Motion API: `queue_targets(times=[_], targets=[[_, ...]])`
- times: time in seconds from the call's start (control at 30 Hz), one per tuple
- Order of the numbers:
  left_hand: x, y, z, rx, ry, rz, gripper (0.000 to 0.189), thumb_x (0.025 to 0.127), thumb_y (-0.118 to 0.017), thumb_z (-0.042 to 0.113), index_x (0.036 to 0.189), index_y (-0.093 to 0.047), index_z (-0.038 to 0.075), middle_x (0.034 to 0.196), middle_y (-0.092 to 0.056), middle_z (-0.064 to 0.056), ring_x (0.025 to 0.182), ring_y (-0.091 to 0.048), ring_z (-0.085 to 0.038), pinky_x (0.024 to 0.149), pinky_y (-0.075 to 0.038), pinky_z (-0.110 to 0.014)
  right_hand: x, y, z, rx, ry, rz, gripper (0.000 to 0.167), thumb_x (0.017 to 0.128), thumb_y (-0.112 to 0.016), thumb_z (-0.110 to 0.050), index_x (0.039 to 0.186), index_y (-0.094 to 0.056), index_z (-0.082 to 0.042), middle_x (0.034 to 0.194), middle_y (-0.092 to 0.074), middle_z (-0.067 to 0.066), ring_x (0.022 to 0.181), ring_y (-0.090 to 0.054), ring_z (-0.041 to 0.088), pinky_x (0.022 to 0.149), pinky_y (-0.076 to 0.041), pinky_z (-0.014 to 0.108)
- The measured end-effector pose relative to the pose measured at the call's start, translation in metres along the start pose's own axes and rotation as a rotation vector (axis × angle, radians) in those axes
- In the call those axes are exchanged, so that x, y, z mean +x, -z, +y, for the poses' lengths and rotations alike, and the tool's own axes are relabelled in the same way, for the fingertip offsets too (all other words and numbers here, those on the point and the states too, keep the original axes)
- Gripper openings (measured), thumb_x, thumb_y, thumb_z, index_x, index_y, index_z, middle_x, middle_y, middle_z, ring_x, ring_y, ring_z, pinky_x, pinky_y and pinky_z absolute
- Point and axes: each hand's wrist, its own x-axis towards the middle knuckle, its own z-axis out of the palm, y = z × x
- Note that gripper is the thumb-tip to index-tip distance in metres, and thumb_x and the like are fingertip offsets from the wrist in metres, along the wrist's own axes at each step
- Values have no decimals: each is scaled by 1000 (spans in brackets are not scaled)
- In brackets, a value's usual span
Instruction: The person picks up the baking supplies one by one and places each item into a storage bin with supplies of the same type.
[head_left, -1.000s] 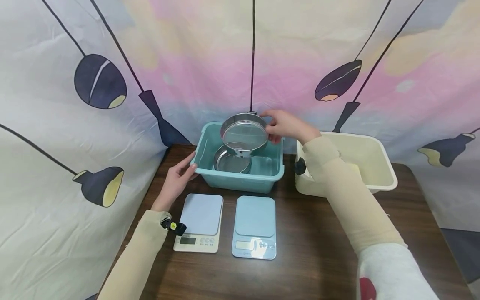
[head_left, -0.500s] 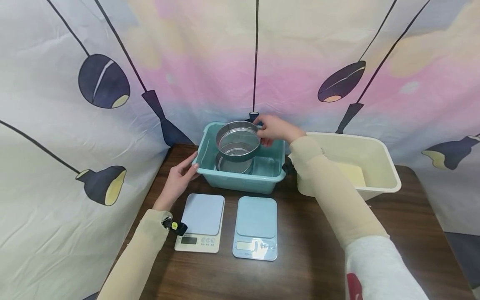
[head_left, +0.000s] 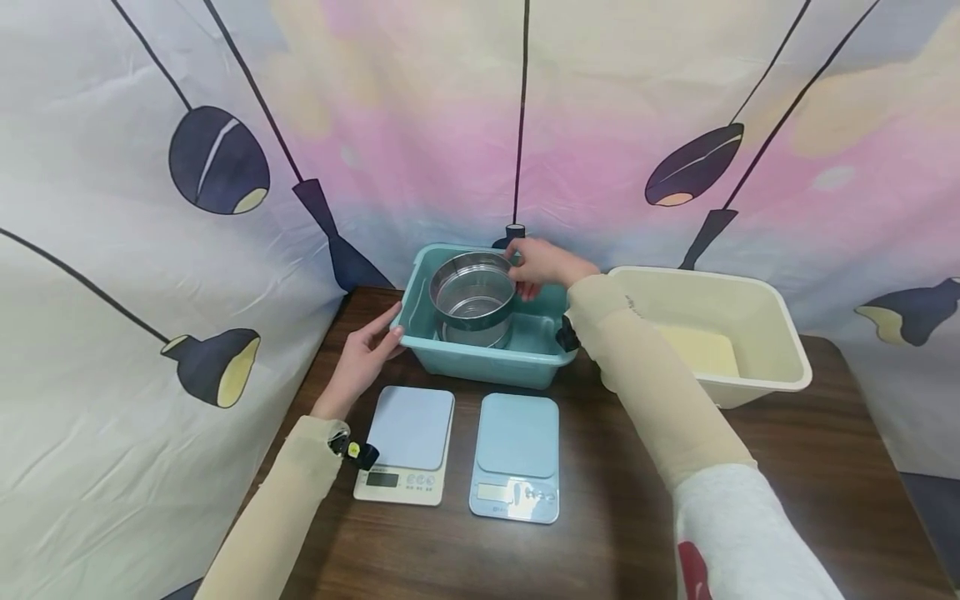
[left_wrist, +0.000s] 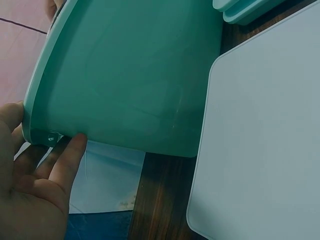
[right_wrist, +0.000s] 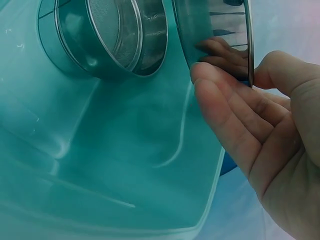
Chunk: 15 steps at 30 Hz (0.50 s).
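My right hand (head_left: 546, 264) pinches the rim of a round metal sieve (head_left: 480, 320), fingers on the outside wall and thumb at the edge. That sieve hangs directly above a second round sieve (right_wrist: 107, 32), which rests in the teal basin (head_left: 540, 358). From the head view the upper one hides most of the lower; in the right wrist view a gap shows between the two. My left hand (head_left: 362, 360) grips the basin's near left corner, its thumb over the rim and fingers below, as the left wrist view shows the hand (left_wrist: 42, 187) at that corner.
A white kitchen scale (head_left: 411, 433) and a light blue one (head_left: 517, 437) lie side by side in front of the basin. To the right stands a cream basin (head_left: 772, 333), partly behind my right forearm. A printed cloth (head_left: 450, 125) hangs behind the brown table (head_left: 622, 517).
My right hand has moved down and left with the sieve, lowering it toward the other one in the basin. My left hand has stayed at the basin's corner.
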Motion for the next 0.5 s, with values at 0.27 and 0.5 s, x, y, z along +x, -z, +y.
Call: queue_targets(times=[0.27, 0.5], targets=[[-2, 0, 1, 1, -4, 3, 53, 110, -56, 22, 160, -42, 13, 163, -40, -17, 136, -53, -42, 101, -56, -33, 10, -8, 5, 14, -18, -32, 43, 108, -53, -9, 148, -44, 3, 88, -74, 17, 72, -74, 26, 82, -65, 50], [-3, 0, 1, 1, -5, -4, 53, 110, -56, 21, 160, -42, 14, 163, -40, -17, 136, -53, -42, 102, -56, -35, 12, -14, 7, 17, -52, -45, 44, 109, -53, -9, 150, -42, 3, 87, -73, 17, 69, -72, 22, 84, -65, 51]])
